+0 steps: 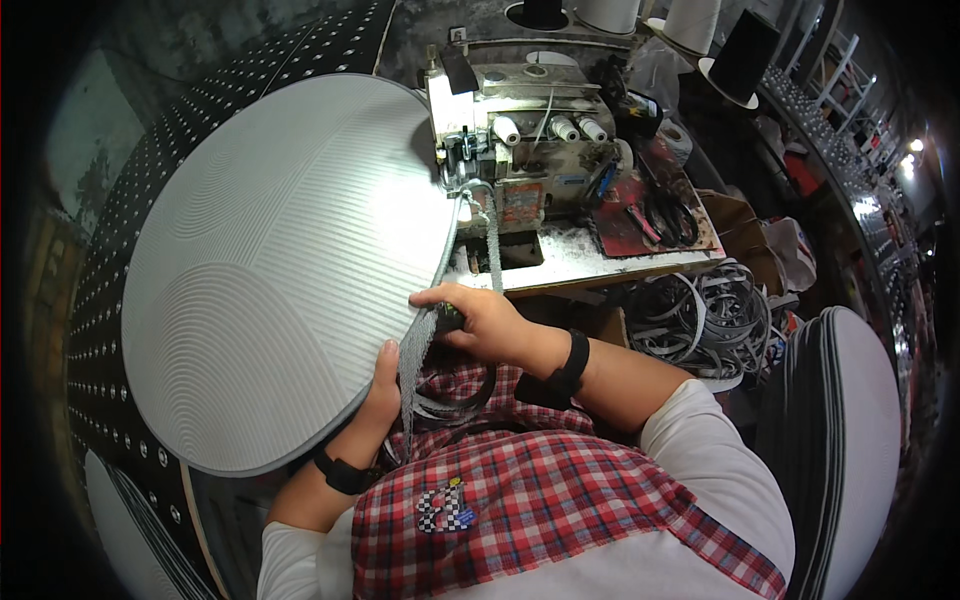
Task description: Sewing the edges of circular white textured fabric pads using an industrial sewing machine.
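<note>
A large, rounded, light grey mat (280,260) with ribbed and arched lines lies flat, its right edge against the head of an overlock sewing machine (530,130). My left hand (378,395) grips the mat's near right edge, thumb on top and fingers hidden underneath. A little farther along that edge, my right hand (480,318) closes on the rim with its index finger stretched along the top. Grey fringed trimming (410,375) hangs at the edge between my hands. Another grey strip (493,235) runs down from the machine's needle area past my right hand.
Red-handled scissors (645,222) lie on a red pad right of the machine. Below the table, a heap of grey strips (700,320) fills a container. Stacked grey rounded pieces (850,430) stand at the right. Thread cones (690,25) stand behind. A dotted black surface (150,220) extends left.
</note>
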{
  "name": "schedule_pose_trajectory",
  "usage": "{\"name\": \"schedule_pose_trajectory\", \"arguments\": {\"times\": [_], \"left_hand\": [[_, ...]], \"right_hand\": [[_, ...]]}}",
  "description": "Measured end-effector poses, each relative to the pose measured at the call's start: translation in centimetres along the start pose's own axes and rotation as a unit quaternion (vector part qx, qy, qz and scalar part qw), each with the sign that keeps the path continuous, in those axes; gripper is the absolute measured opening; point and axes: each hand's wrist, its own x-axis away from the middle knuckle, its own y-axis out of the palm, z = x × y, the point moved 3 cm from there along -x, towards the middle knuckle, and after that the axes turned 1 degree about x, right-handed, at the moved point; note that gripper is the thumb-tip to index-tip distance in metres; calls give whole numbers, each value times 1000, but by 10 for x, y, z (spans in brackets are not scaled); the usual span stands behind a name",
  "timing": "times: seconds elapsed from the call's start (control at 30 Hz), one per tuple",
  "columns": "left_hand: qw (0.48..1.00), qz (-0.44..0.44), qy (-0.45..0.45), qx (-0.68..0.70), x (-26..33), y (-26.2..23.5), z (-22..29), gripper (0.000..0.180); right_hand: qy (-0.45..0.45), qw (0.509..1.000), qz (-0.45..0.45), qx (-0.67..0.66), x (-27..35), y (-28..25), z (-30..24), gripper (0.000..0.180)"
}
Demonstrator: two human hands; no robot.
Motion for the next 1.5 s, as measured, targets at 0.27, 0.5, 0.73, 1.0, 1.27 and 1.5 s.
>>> {"name": "schedule_pose_trajectory", "arguments": {"times": [0.27,0.5,0.73,1.0,1.27,1.5], "left_hand": [[995,75,53,39,-32,13,11,47],[994,95,5,-53,-48,15,32,48],[940,223,78,-247,-58,-14,96,41],[985,-54,-119,-110,-21,-10,152,31],[514,-101,425,-738,-100,58,167,25],[542,-69,315,-776,-172,67,164,29]], "right_hand": [[25,998,53,-18,-19,-14,17,43],[-9,996,86,5,-42,-19,16,38],[-14,997,57,42,-30,-45,-1,45],[86,808,396,428,169,-232,12,21],[420,596,398,556,265,-296,41,27],[254,866,361,236,109,-177,36,33]]}}
